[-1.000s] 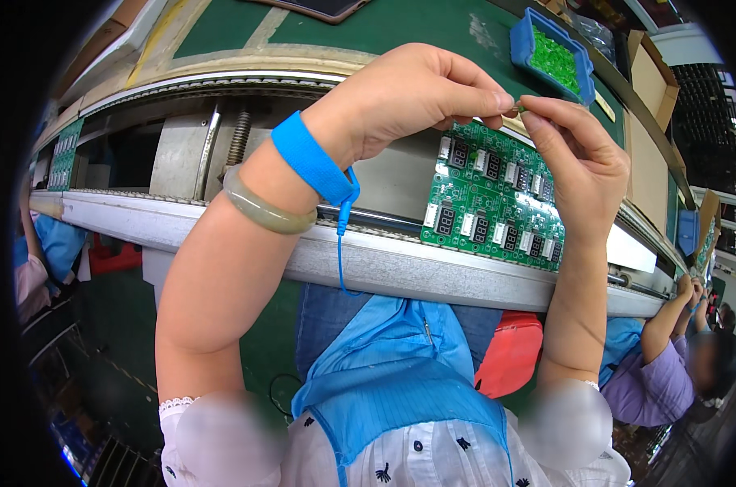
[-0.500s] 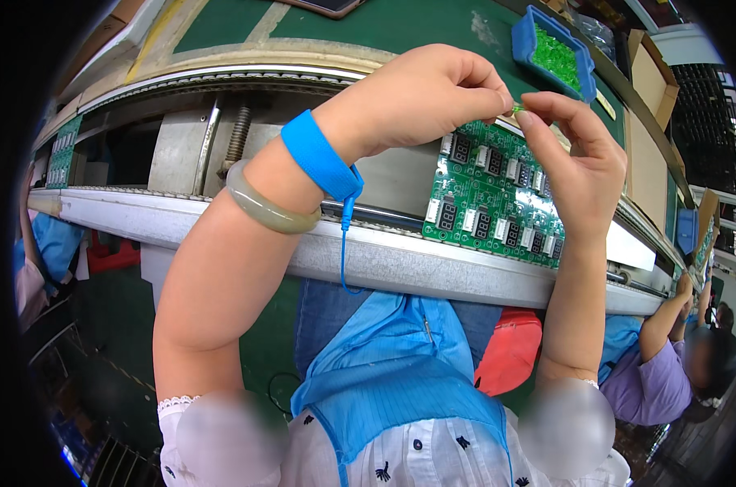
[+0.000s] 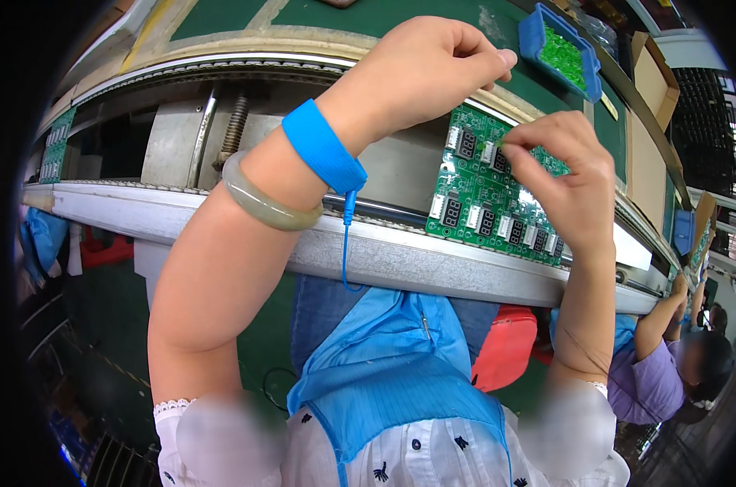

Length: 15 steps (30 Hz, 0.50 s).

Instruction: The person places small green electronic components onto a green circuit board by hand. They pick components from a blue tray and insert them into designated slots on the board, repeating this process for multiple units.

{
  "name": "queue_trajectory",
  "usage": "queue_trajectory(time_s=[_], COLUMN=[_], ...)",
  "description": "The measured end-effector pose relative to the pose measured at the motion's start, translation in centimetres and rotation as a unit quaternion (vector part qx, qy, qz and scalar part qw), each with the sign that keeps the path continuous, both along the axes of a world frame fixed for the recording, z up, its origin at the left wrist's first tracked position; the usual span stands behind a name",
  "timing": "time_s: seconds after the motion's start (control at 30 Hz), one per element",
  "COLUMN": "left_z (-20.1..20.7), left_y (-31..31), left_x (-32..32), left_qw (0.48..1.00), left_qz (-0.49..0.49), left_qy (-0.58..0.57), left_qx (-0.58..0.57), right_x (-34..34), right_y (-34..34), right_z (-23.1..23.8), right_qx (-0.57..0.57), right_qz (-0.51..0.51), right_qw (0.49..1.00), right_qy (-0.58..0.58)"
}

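Observation:
A green circuit board panel (image 3: 465, 183) with rows of black digit displays and white connectors lies on the conveyor rails. Over its upper row, my right hand (image 3: 571, 174) pinches thumb and forefinger close to the board surface. A speck of light green shows by those fingertips, apparently a small green component (image 3: 483, 146). Beyond the board's far edge, my left hand (image 3: 429, 73) hovers with thumb and fingers pressed together; whatever they hold is hidden. A blue wrist strap (image 3: 323, 146) with a cord and a pale bangle (image 3: 266, 203) circle the left arm.
A blue bin (image 3: 559, 53) of small green parts stands on the green bench beyond the board. The metal conveyor rail (image 3: 400, 264) runs in front of me. Another board (image 3: 57, 146) sits far left. A co-worker in a purple sleeve (image 3: 648, 385) is at the right.
My hands have parted. The right hand has come down from the left fingertips to the board, bringing the small green component with it. The left hand has risen slightly away.

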<state>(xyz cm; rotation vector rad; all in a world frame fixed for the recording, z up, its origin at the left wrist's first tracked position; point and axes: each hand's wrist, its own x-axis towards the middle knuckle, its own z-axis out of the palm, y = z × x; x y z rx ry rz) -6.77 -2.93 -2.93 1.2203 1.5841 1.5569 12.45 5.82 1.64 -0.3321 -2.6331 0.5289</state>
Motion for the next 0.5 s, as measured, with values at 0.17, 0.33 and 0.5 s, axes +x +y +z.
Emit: queue_trajectory(time_s=[0.17, 0.33, 0.5], left_z=[0.6, 0.3, 0.1], left_y=[-0.1, 0.1, 0.3], left_x=[-0.1, 0.1, 0.2], left_qw=[0.999, 0.999, 0.999], left_qz=[-0.013, -0.009, -0.002], left_qy=[0.022, 0.033, 0.038], left_qx=[-0.027, -0.008, 0.013], right_x=[-0.1, -0.5, -0.8], right_y=[-0.4, -1.0, -1.3], right_z=[-0.3, -0.1, 0.2], right_qx=[0.068, 0.106, 0.121], right_qz=[0.028, 0.023, 0.017], right_qw=[0.996, 0.989, 0.986], right_qy=[-0.059, -0.096, -0.11])
